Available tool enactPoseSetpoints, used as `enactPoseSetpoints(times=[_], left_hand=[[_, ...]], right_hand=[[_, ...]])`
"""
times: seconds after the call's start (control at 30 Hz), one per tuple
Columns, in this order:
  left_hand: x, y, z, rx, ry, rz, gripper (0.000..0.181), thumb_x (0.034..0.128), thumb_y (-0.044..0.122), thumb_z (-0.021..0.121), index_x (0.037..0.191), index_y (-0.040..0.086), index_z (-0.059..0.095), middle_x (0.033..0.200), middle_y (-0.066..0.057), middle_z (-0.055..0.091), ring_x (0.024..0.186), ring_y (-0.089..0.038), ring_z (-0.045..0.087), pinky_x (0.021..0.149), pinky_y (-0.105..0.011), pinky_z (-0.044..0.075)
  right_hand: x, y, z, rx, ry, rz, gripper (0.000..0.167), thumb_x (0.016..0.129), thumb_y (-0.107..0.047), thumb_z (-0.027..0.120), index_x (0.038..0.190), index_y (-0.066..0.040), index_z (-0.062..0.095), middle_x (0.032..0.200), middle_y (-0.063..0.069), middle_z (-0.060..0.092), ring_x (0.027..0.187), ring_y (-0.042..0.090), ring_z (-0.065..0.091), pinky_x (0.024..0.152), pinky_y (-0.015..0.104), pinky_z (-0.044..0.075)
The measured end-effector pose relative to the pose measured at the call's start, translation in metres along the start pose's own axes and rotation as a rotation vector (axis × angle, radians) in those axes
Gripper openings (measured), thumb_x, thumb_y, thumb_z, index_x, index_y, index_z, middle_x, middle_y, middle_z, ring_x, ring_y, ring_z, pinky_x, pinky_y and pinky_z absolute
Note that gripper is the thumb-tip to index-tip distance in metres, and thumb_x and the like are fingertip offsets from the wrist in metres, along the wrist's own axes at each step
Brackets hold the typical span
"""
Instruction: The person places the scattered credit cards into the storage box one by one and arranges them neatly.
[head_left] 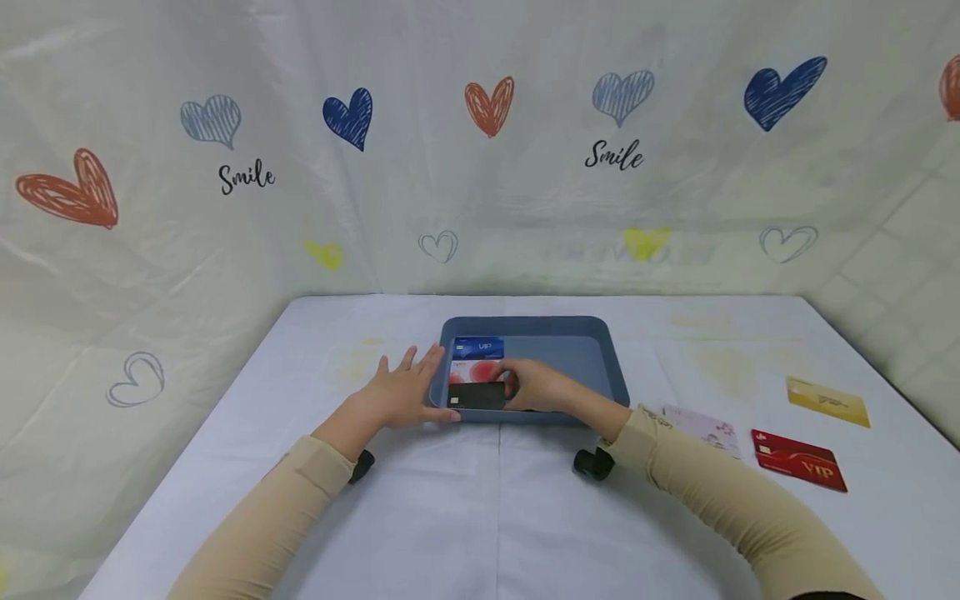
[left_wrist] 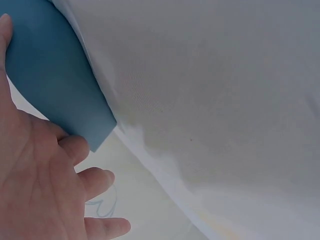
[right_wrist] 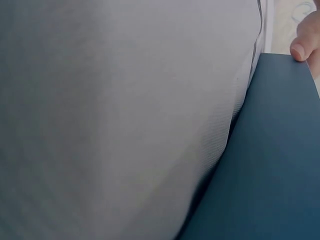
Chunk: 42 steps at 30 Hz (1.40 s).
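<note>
A blue-grey tray holds a blue VIP card, a white card with red circles and a black card, stacked front to back on its left side. My left hand rests against the tray's left end, fingers spread. My right hand reaches over the tray's front wall, fingers curled at the black card's right edge, pinching it. In the left wrist view, my left hand is beside the tray; the right wrist view shows a fingertip at a corner of the tray.
Outside the tray, to the right on the white-covered table, lie a pink patterned card, partly behind the right sleeve, a red VIP card and a gold card. A cloth with hearts hangs behind.
</note>
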<state>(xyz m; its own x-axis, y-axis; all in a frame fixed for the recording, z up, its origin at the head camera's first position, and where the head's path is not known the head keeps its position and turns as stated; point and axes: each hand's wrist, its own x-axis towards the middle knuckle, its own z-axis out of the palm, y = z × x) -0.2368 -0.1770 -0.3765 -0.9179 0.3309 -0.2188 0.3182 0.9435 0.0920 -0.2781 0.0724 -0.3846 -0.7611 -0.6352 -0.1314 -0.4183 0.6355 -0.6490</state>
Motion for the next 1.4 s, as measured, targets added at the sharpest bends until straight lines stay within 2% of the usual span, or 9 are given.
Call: enactPoseSetpoints(times=[0.23, 0.57, 0.77, 1.07, 1.4], left_hand=[[-0.0037, -0.0020, 0.0003, -0.032, -0.008, -0.014, 0.116, 0.0876, 0.074, 0.062, 0.165, 0.007, 0.008, 0.171, -0.010, 0.012, 0.155, -0.041, 0.008, 0.116, -0.072, 0.007], [-0.0023, -0.0022, 0.0013, -0.012, 0.000, -0.011, 0.116, 0.0878, 0.075, 0.060, 0.165, 0.007, 0.009, 0.171, -0.010, 0.013, 0.155, -0.042, 0.009, 0.116, -0.073, 0.009], [-0.0018, -0.0015, 0.0006, -0.009, -0.002, -0.007, 0.115, 0.0881, 0.075, 0.060, 0.165, 0.007, 0.008, 0.171, -0.009, 0.011, 0.155, -0.041, 0.009, 0.116, -0.073, 0.009], [-0.0007, -0.0006, -0.0006, -0.007, 0.002, -0.002, 0.114, 0.0884, 0.074, 0.060, 0.165, 0.007, 0.008, 0.171, -0.009, 0.012, 0.155, -0.042, 0.009, 0.116, -0.073, 0.009], [0.0003, 0.0003, -0.0019, -0.013, 0.004, 0.001, 0.115, 0.0879, 0.074, 0.061, 0.165, 0.007, 0.009, 0.171, -0.010, 0.013, 0.155, -0.042, 0.010, 0.115, -0.073, 0.009]], right_hand=[[0.0018, -0.0012, 0.0009, -0.029, -0.017, -0.021, 0.042, 0.085, 0.000, 0.082, 0.124, -0.002, 0.065, 0.082, 0.001, 0.060, 0.071, 0.013, 0.052, 0.069, 0.027, 0.047], [0.0027, -0.0018, 0.0019, -0.089, -0.013, -0.026, 0.033, 0.085, -0.001, 0.082, 0.115, -0.005, 0.069, 0.080, -0.001, 0.059, 0.072, 0.012, 0.053, 0.066, 0.025, 0.048], [0.0032, -0.0009, 0.0023, -0.089, -0.007, -0.026, 0.038, 0.085, 0.000, 0.082, 0.120, -0.002, 0.067, 0.080, 0.000, 0.059, 0.071, 0.012, 0.053, 0.065, 0.025, 0.047], [0.0014, -0.0007, 0.0011, -0.062, 0.009, -0.021, 0.033, 0.083, 0.002, 0.082, 0.113, -0.002, 0.069, 0.078, 0.001, 0.060, 0.070, 0.013, 0.053, 0.066, 0.025, 0.049], [-0.0018, -0.0015, 0.0000, -0.053, 0.022, -0.019, 0.033, 0.084, 0.003, 0.082, 0.114, -0.002, 0.070, 0.077, 0.001, 0.060, 0.070, 0.014, 0.053, 0.067, 0.026, 0.049]])
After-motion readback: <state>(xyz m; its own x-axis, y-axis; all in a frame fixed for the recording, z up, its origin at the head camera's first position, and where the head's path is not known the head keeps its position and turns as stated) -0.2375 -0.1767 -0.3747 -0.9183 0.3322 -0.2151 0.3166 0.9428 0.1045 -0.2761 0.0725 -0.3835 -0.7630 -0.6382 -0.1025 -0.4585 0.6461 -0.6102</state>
